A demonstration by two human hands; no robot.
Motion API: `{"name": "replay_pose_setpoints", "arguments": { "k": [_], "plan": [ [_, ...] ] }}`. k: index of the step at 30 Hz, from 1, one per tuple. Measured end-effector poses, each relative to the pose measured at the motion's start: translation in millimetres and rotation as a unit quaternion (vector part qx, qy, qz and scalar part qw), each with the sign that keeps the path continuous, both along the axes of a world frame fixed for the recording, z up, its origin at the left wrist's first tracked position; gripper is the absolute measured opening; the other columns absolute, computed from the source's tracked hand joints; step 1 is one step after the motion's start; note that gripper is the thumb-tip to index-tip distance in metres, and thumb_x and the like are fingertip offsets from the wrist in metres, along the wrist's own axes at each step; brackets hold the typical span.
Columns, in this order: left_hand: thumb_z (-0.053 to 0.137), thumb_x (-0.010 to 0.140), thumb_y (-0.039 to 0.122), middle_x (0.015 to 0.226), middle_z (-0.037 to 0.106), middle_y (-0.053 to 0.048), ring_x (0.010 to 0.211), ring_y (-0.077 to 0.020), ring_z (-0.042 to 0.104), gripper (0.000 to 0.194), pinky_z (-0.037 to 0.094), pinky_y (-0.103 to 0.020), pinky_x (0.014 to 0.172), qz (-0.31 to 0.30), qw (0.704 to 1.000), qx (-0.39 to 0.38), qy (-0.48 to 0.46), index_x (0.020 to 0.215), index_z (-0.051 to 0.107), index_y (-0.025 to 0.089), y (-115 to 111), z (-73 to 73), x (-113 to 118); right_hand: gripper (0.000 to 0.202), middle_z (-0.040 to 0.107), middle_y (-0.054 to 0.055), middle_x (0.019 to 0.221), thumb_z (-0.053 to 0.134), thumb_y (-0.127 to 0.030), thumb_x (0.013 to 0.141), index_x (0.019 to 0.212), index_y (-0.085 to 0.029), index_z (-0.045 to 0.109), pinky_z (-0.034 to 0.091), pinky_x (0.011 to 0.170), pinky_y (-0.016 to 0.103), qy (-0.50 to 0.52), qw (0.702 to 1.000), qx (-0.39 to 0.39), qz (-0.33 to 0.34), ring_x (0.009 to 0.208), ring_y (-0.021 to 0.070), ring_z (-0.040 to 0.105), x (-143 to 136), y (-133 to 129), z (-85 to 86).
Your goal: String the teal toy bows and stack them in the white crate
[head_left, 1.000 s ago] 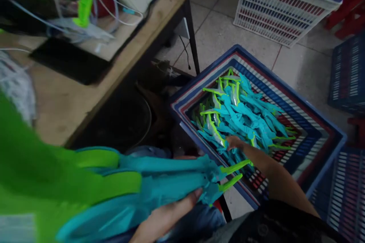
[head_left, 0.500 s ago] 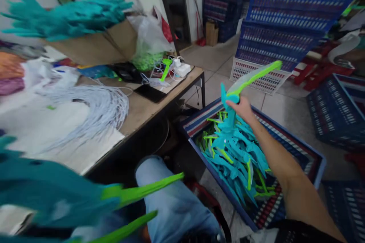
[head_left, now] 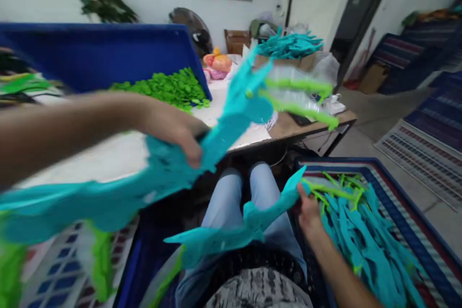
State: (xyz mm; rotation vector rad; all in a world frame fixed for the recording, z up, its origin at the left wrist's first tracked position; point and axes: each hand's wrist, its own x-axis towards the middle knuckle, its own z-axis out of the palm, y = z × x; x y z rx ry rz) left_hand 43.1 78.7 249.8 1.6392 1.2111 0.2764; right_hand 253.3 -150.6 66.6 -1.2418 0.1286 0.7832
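My left hand is wrapped round the body of a large turquoise figure with lime-green limbs, which slants across the left side and is blurred. Over my lap, my right hand is closed on one end of a slimmer turquoise piece with lime-green parts. Many similar turquoise and green pieces lie heaped in a blue and white crate at my right, beside my right forearm.
A worktable spans the front, with a blue bin of small green pieces and a box of turquoise pieces. Another crate is at lower left. Stacked crates stand at right.
The view has swung left. My right hand has come from above the crate to over my lap with a turquoise piece. My left hand and its large figure have risen into view.
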Motion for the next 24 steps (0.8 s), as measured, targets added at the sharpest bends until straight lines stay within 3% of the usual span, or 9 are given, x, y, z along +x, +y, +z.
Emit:
{"name": "replay_pose_setpoints", "arguments": {
  "k": [2, 4, 7, 9, 13, 15, 17, 21, 24],
  "plan": [
    [0.074, 0.067, 0.026, 0.072, 0.071, -0.005, 0.061, -0.0194, 0.065, 0.025, 0.055, -0.033, 0.057, -0.115, 0.977, -0.123, 0.127, 0.08, 0.068, 0.006, 8.0, -11.0, 12.1, 0.06, 0.069, 0.001, 0.067, 0.085, -0.055, 0.04, 0.082, -0.02, 0.061, 0.056, 0.054, 0.034, 0.046, 0.997, -0.038, 0.046, 0.062, 0.0231, 0.066, -43.8, 0.5, -30.7],
    [0.078, 0.047, 0.014, 0.06, 0.07, -0.007, 0.053, -0.0251, 0.065, 0.023, 0.054, -0.037, 0.05, -0.232, 0.921, -0.217, 0.224, 0.068, 0.07, 0.01, 12.6, -38.0, 33.8, 0.064, 0.069, 0.002, 0.069, 0.083, -0.06, 0.041, 0.084, -0.02, 0.06, 0.055, 0.055, 0.034, 0.059, 0.993, -0.068, 0.075, 0.064, 0.0235, 0.067, -58.9, -7.0, -48.4],
    [0.081, 0.033, 0.01, 0.055, 0.069, -0.007, 0.055, -0.0322, 0.066, 0.027, 0.055, -0.045, 0.052, -0.333, 0.882, -0.188, 0.276, 0.056, 0.068, 0.019, 15.9, -96.6, 68.2, 0.064, 0.07, 0.003, 0.073, 0.08, -0.064, 0.044, 0.086, -0.02, 0.06, 0.056, 0.058, 0.034, 0.061, 0.979, -0.111, 0.162, 0.065, 0.022, 0.068, -49.6, -26.7, -55.8],
    [0.084, 0.027, 0.014, 0.052, 0.067, -0.008, 0.062, -0.037, 0.067, 0.029, 0.055, -0.051, 0.06, -0.363, 0.879, -0.127, 0.283, 0.049, 0.065, 0.02, 18.0, -133.0, 84.8, 0.056, 0.069, 0.005, 0.067, 0.072, -0.068, 0.056, 0.078, -0.019, 0.061, 0.053, 0.054, 0.031, 0.032, 0.942, -0.182, 0.28, 0.058, 0.0198, 0.066, -36.5, -41.4, -50.5],
    [0.088, 0.021, 0.022, 0.066, 0.071, -0.012, 0.091, -0.0426, 0.065, 0.038, 0.052, -0.048, 0.08, -0.368, 0.895, -0.065, 0.243, 0.05, 0.064, 0.02, 32.4, -173.7, 91.8, 0.046, 0.062, 0.005, 0.052, 0.06, -0.06, 0.077, 0.057, -0.019, 0.058, 0.043, 0.047, 0.029, -0.239, 0.757, -0.254, 0.552, 0.046, 0.0173, 0.056, -14.4, -40.7, -15.7],
    [0.088, 0.031, 0.034, 0.085, 0.074, -0.011, 0.1, -0.0376, 0.063, 0.042, 0.05, -0.038, 0.086, -0.357, 0.916, -0.017, 0.18, 0.066, 0.07, 0.019, 45.0, -182.1, 78.4, 0.038, 0.067, 0.006, 0.064, 0.052, -0.051, 0.086, 0.066, -0.021, 0.064, 0.048, 0.061, 0.034, -0.44, 0.678, -0.196, 0.556, 0.062, 0.0211, 0.062, -9.5, -11.0, 3.9],
    [0.081, 0.051, 0.044, 0.105, 0.072, -0.011, 0.105, -0.0315, 0.062, 0.049, 0.048, -0.031, 0.089, -0.293, 0.946, 0.061, 0.124, 0.092, 0.072, 0.019, 55.1, -188.7, 54.6, 0.031, 0.071, 0.008, 0.088, 0.045, -0.042, 0.093, 0.088, -0.022, 0.069, 0.048, 0.081, 0.039, -0.604, 0.597, -0.132, 0.511, 0.086, 0.0247, 0.063, -12.0, 32.8, 13.0],
    [0.065, 0.074, 0.041, 0.122, 0.064, -0.016, 0.115, -0.0315, 0.057, 0.055, 0.042, -0.034, 0.097, -0.163, 0.967, 0.142, 0.135, 0.121, 0.059, 0.013, 45.7, -203.1, 2.6, 0.032, 0.065, 0.014, 0.111, 0.055, -0.034, 0.089, 0.115, -0.017, 0.062, 0.042, 0.091, 0.045, -0.732, 0.382, -0.071, 0.559, 0.103, 0.0294, 0.055, -35.2, 102.3, -6.6],
    [0.068, 0.073, 0.042, 0.124, 0.06, -0.021, 0.12, -0.0368, 0.051, 0.053, 0.039, -0.041, 0.1, -0.129, 0.958, 0.191, 0.169, 0.115, 0.061, 0.011, 18.7, -211.8, -12.5, 0.033, 0.064, 0.013, 0.109, 0.056, -0.031, 0.089, 0.117, -0.014, 0.06, 0.039, 0.088, 0.044, -0.736, 0.307, -0.055, 0.6, 0.099, 0.0284, 0.053, -51.1, 110.4, -26.2]
  ]
}}
